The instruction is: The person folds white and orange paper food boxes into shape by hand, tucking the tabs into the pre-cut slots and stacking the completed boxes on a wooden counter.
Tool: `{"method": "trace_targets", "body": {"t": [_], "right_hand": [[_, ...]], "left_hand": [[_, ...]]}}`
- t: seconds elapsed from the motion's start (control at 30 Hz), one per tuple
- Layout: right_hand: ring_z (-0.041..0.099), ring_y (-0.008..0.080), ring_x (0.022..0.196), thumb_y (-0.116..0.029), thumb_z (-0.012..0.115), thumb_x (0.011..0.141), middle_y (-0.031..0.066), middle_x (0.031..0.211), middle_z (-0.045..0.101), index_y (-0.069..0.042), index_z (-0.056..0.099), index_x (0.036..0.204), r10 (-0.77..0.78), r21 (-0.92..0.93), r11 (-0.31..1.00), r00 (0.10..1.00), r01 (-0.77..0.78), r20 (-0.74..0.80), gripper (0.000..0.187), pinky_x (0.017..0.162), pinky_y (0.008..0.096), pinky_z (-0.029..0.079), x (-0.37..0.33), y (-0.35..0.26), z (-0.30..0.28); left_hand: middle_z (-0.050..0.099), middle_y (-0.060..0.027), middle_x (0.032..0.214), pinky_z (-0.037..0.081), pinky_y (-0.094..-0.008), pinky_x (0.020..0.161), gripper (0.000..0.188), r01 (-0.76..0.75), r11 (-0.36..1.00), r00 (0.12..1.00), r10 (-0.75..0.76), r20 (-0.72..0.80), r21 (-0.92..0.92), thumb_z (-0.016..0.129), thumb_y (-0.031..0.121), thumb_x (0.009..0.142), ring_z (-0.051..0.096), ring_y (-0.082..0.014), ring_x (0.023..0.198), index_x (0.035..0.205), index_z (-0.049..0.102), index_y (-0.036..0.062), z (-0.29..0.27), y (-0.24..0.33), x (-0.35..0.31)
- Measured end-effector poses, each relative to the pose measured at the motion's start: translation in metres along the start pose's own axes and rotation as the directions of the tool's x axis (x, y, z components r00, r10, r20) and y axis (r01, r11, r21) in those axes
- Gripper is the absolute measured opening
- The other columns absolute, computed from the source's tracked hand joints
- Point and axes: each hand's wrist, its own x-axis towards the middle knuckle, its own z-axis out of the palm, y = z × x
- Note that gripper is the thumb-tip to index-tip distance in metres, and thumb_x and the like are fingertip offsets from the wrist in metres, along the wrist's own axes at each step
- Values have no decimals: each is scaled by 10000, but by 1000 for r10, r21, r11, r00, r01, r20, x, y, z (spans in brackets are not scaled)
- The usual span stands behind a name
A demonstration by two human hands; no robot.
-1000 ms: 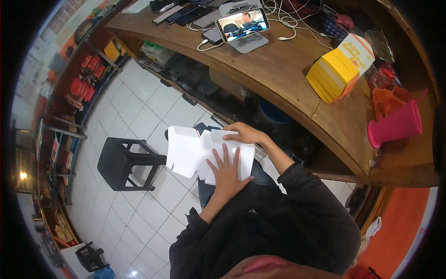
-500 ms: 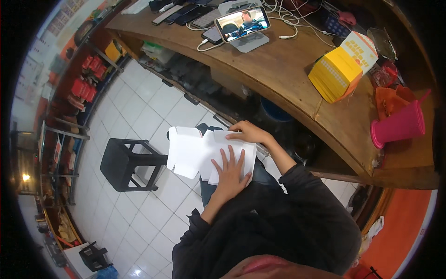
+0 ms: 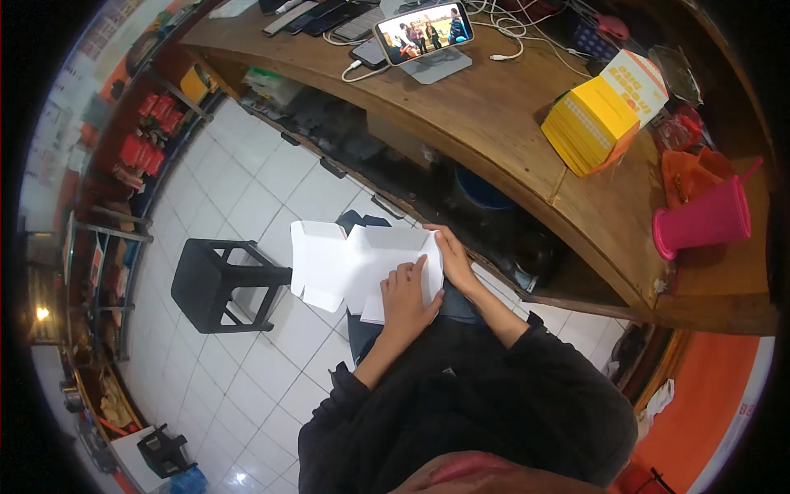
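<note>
A flat white cardboard box blank (image 3: 346, 263) lies across my lap, its flaps sticking out to the left. My left hand (image 3: 407, 300) presses down flat on its near right part, fingers together. My right hand (image 3: 453, 259) rests on the blank's right edge and pinches it with the fingers curled over. Both forearms wear dark sleeves.
A curved wooden counter (image 3: 494, 123) runs ahead and to the right, carrying a phone on a stand (image 3: 424, 25) playing video, cables, a yellow stack of folded boxes (image 3: 592, 123) and a pink cup (image 3: 704, 222). A black stool (image 3: 218, 284) stands on the white tiles at the left.
My left hand has slid a little to the right across the blank, and its fingers have drawn together. The right hand stays at the right edge.
</note>
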Motion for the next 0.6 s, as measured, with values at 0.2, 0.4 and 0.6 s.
{"method": "trace_targets", "body": {"t": [0.2, 0.4, 0.6], "right_hand": [[467, 207, 1209, -266, 328, 1031, 125, 1246, 559, -35, 506, 1279, 45, 233, 972, 996, -27, -73, 383, 1041, 310, 316, -14, 20, 4], [419, 238, 1274, -183, 464, 978, 168, 1361, 464, -27, 363, 1385, 45, 74, 996, 997, -41, -57, 448, 1066, 322, 298, -32, 12, 9], [416, 219, 1278, -77, 544, 927, 170, 1372, 437, -33, 321, 1412, -94, 69, 993, 995, 91, 40, 536, 1060, 316, 309, -12, 0, -1]], "left_hand": [[514, -203, 1054, 457, -459, 777, 440, 39, 972, 998, -51, -45, -231, 604, 114, 830, 549, -389, 930, 1240, 480, 15, 12, -14, 4], [525, -238, 918, 467, -473, 709, 161, 74, 965, 997, -78, -5, -251, 474, 0, 895, 555, -433, 832, 1046, 513, -41, 2, -9, 1], [520, -243, 914, 460, -485, 689, 145, 60, 966, 995, -79, -66, -251, 456, 11, 918, 553, -440, 819, 1047, 498, -40, -9, 7, 3]]}}
